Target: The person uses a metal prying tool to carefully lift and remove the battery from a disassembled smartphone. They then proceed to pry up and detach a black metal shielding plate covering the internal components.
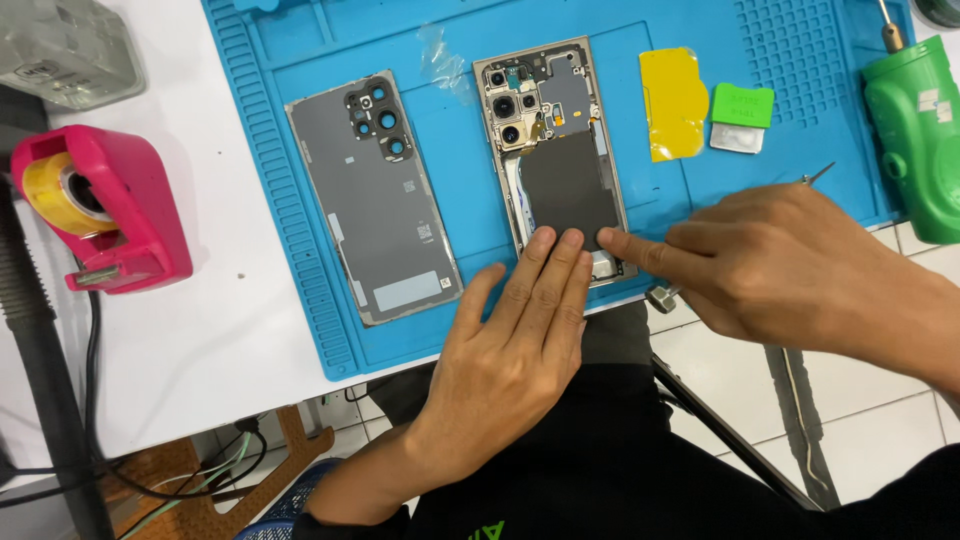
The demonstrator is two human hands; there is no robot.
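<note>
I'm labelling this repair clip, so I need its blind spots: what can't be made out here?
All in the head view:
- Lower end of the opened phone: covered by the left hand and right hand.
- Tool under the right hand: only its metal ends show.
- Green device: cut off by the right edge.
- Labels on the back cover: too small to read.

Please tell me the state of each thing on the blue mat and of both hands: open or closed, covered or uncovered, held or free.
Phone: back removed, insides exposed, lying flat.
Back cover: detached, inner side up, left of the phone.
Left hand: flat, fingertips pressing the phone's lower end.
Right hand: index finger on the phone's lower right, holding a metal tool.
Yellow film: loose on the mat.
Green-tabbed piece: lying free.
</note>
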